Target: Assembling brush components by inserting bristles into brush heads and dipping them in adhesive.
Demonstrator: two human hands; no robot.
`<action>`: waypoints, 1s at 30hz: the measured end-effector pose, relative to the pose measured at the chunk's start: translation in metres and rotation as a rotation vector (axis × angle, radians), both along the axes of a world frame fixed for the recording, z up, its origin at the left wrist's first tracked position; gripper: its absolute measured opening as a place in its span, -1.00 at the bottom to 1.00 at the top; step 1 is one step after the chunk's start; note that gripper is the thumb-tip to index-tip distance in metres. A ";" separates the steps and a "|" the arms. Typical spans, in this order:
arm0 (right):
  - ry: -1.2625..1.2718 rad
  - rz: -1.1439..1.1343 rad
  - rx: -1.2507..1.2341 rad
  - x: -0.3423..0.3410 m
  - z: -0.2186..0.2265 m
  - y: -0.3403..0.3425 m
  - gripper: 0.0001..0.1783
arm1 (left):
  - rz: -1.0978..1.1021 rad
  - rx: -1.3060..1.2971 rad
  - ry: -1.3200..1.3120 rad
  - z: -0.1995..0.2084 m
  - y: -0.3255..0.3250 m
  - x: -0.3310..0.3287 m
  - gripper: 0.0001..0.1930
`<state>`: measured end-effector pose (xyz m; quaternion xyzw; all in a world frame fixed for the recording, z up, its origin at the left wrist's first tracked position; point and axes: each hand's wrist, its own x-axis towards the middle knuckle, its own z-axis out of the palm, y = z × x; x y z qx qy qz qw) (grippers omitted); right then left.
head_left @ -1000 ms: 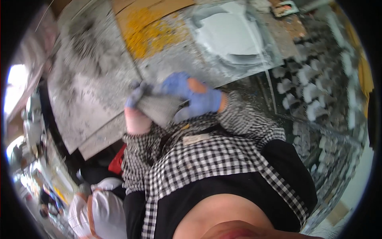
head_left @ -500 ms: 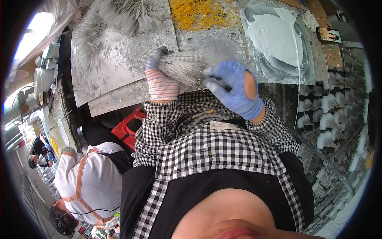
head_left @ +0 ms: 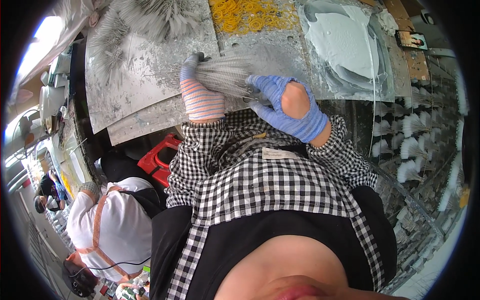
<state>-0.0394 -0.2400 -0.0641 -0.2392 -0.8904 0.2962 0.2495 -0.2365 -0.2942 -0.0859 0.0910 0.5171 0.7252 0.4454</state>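
My left hand (head_left: 202, 97), in an orange, white and blue striped glove, is closed around one end of a fanned bundle of thin, grey-white wiry strands (head_left: 225, 75). The strands spread rightward over the table's near edge. At their loose right end is my right hand (head_left: 290, 107), in a blue glove with a hole over the back of the hand. Its forefinger and thumb are apart on either side of the strand tips. Whether the fingertips touch them I cannot tell, and its other fingers are partly hidden.
More strand bundles (head_left: 155, 20) lie at the far left of the stained table (head_left: 145, 75). Yellow rings (head_left: 252, 15) are heaped at the back. White paste (head_left: 345, 45) covers a sheet at right, near a phone (head_left: 411, 40). White-tufted pieces (head_left: 412, 125) fill racks at right. A co-worker (head_left: 115, 225) sits at left by a red stool (head_left: 160, 157).
My right forefinger and thumb have spread farther apart at the strand ends, and the back of that hand has turned. My left hand keeps its hold. The whole view has shifted slightly.
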 end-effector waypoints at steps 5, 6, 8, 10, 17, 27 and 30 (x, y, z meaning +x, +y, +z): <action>0.114 -0.047 -0.090 -0.004 0.001 0.002 -0.65 | 0.028 0.012 0.220 0.007 0.004 0.010 -0.69; 0.112 -0.046 -0.090 -0.004 0.002 0.000 -0.65 | 0.029 0.012 0.218 0.008 0.006 0.011 -0.69; 0.206 -0.107 0.101 -0.005 0.002 -0.002 -0.71 | 0.104 -0.021 -0.111 0.016 0.012 0.014 -0.69; 0.221 -0.128 0.142 -0.006 -0.003 -0.004 -0.72 | 0.108 -0.006 -0.084 0.022 0.011 0.019 -0.69; 0.266 -0.124 0.214 -0.005 -0.016 0.004 -0.73 | 0.125 -0.024 -0.081 0.021 0.015 0.013 -0.71; 0.299 -0.078 0.058 0.007 0.001 -0.013 -0.87 | 0.230 -0.006 -0.222 0.010 0.016 0.008 -0.74; 0.213 -0.115 0.034 0.016 0.004 -0.012 -0.85 | 0.234 -0.071 -0.197 0.010 0.019 0.001 -0.73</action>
